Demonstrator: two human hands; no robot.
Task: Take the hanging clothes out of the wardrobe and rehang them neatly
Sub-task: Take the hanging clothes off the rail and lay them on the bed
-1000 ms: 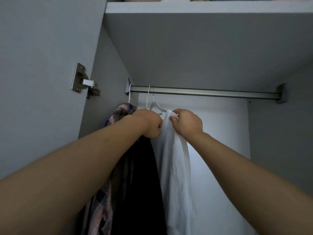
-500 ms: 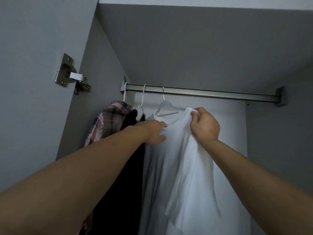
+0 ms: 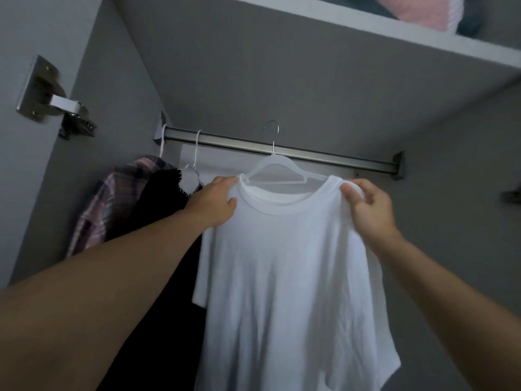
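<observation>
A white T-shirt (image 3: 290, 272) hangs spread out on a white hanger (image 3: 277, 172) whose metal hook sits above and in front of the wardrobe rail (image 3: 324, 155). My left hand (image 3: 215, 203) grips the shirt's left shoulder. My right hand (image 3: 366, 204) pinches the right shoulder. At the rail's left end a black garment (image 3: 158, 201) and a plaid shirt (image 3: 110, 198) hang on white hangers.
The open wardrobe door with a metal hinge (image 3: 53, 104) stands at the left. A shelf (image 3: 394, 35) above the rail carries folded pink and blue fabric (image 3: 431, 9). The rail's right part is bare up to its bracket (image 3: 397, 165).
The white T-shirt has gone from bunched to spread wide and moved right along the rail. My hands moved apart to its two shoulders, and the hanger hook now rises above the rail.
</observation>
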